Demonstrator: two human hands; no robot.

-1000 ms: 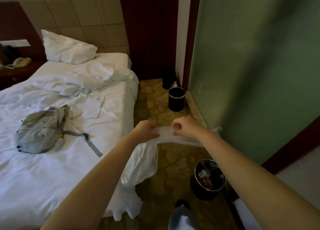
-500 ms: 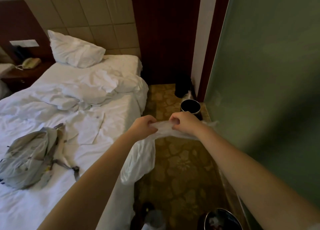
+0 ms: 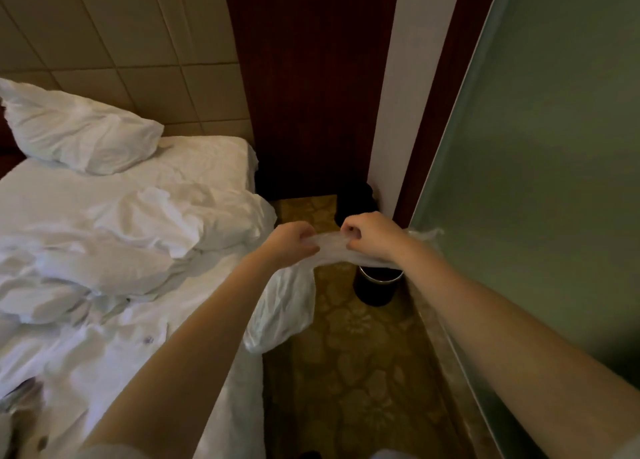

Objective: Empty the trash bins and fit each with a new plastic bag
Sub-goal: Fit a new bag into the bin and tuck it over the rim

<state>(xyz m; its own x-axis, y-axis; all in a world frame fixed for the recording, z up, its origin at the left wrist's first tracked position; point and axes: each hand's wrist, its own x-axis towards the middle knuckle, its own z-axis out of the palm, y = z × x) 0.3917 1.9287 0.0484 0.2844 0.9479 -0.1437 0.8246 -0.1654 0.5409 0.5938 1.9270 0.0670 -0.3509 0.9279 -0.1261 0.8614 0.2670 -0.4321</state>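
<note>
Both hands are gripping a thin white plastic bag (image 3: 323, 250) betw. them: left hand (image 3: 289, 245) fisted on one end, right hand (image 3: 367, 233) fisted on the other, w/ the rest hanging below the left wrist beside the bed (image 3: 138, 216). Looks like they're working the mouth open. The dark bin (image 3: 377, 287) is sitting on the carpet just under the right wrist, by the glass partition (image 3: 536, 181). Next, prob.: spreading the mouth wide & lowering it over the rim.

Both hands (image 3: 329, 238) gripping plastic bag (image 3: 282, 315), trash bin (image 3: 376, 285) beneath, bed (image 3: 138, 250) left
</note>
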